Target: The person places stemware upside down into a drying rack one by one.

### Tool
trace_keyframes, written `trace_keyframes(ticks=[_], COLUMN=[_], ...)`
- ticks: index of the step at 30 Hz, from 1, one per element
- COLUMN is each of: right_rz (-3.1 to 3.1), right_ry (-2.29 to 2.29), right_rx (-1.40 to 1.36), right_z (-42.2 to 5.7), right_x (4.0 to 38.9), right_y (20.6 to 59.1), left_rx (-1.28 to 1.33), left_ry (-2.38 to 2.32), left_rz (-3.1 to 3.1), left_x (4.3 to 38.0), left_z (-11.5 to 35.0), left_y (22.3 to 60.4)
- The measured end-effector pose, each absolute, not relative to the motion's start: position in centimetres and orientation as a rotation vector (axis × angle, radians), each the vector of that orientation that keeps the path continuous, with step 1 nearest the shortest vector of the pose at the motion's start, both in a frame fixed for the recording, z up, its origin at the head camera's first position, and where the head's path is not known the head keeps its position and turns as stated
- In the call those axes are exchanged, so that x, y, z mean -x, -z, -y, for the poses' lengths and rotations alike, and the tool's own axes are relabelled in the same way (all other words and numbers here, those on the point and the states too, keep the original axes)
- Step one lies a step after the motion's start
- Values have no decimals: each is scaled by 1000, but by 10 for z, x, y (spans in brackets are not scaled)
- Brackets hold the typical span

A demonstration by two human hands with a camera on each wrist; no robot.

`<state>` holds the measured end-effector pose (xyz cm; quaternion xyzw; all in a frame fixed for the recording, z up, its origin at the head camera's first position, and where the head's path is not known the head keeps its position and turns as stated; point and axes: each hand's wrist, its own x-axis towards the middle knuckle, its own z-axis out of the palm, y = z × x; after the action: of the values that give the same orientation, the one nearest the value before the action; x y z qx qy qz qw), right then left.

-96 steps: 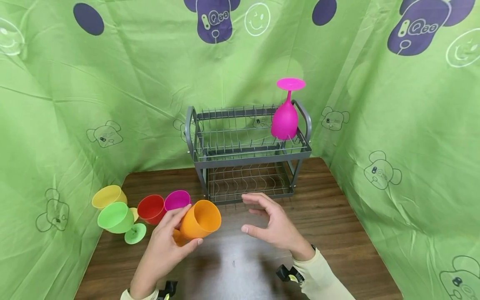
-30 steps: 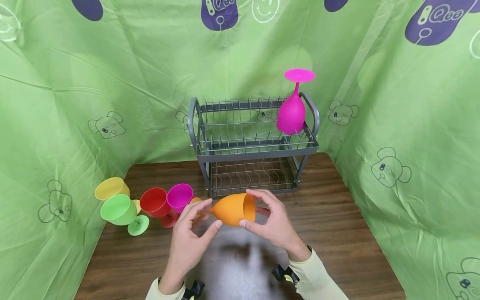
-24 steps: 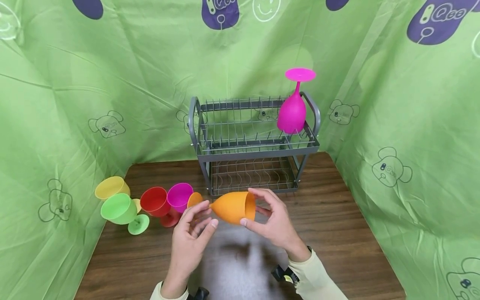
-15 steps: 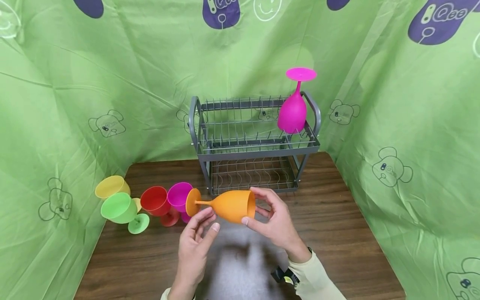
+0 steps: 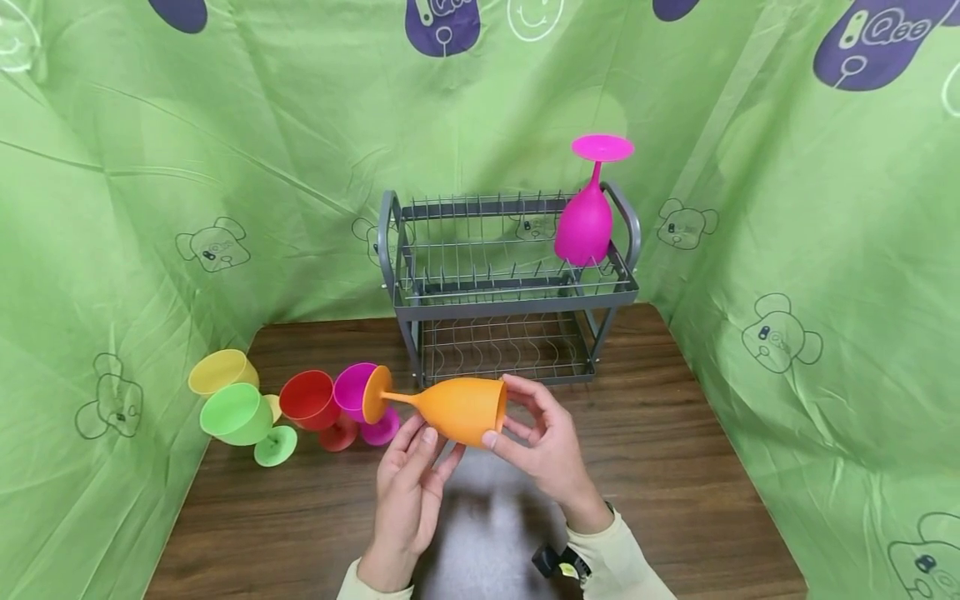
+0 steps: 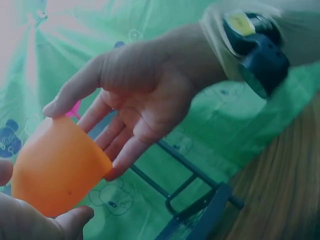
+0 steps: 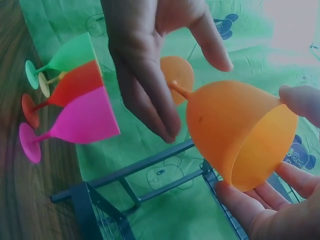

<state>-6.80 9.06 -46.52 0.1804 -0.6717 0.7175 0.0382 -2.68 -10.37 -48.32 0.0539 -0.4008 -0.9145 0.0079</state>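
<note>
Goblet (image 5: 461, 411), orange and tipped sideways, is held up in front of the dish rack (image 5: 517, 307), its rim pinched by the right hand (image 5: 551, 450). The left hand (image 5: 407, 498), fingers loosely extended and gripping nothing, sits just beside the orange stem; contact is unclear. A pink goblet (image 5: 585, 227) stands inverted at the rack's right end.

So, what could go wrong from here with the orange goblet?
The right hand holds the orange goblet sideways near its mouth, while the left hand does not clearly grip it, so it might slip.

If turned, its foot could bump the magenta goblet standing on the table.

If carried to the rack, it might knock the upside-down pink goblet there.
</note>
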Motion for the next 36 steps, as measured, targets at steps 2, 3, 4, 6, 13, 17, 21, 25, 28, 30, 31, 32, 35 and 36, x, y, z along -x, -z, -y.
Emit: trace_keyframes(ticks=[2, 3, 4, 6, 13, 17, 21, 25, 28, 30, 31, 32, 35, 36], right_rz=[2034, 2025, 2017, 2002, 1909, 1871, 1863, 1858, 1854, 1851, 1850, 1848, 1844, 1844], right_ry=[-2223, -2230, -2236, -2244, -2310, -2321, -2321, -2324, -2327, -2325, -2326, -2328, -2331, -2331], right_rx=[-561, -562, -563, -563, -555, -568, -571, -576, -583, -588, -591, -593, -613, -624], right_z=[-89, -88, -87, -85, -77, -75, -75, -74, -73, -72, -72, -72, -72, -73], right_x=[68, 67, 67, 67, 65, 66, 65, 64, 62, 62, 62, 62, 61, 61], right_y=[466, 467, 467, 469, 475, 477, 476, 476, 476, 477, 477, 477, 478, 478], left_rx=[-143, -133, -130, -128, -105, -96, -75, -32, 7, 24, 31, 30, 14, 7], left_ry=[2887, 2899, 2910, 2925, 2953, 2964, 2969, 2968, 2974, 2976, 2976, 2973, 2949, 2937], left_rz=[1224, 1210, 1196, 1171, 1109, 1076, 1055, 1057, 1046, 1036, 1032, 1032, 1038, 1043], left_x=[29, 30, 31, 33, 34, 35, 35, 35, 35, 36, 36, 35, 35, 34], left_z=[103, 103, 103, 102, 101, 101, 101, 101, 102, 102, 102, 102, 100, 100], left_y=[483, 483, 482, 482, 482, 483, 484, 486, 488, 489, 490, 491, 492, 492])
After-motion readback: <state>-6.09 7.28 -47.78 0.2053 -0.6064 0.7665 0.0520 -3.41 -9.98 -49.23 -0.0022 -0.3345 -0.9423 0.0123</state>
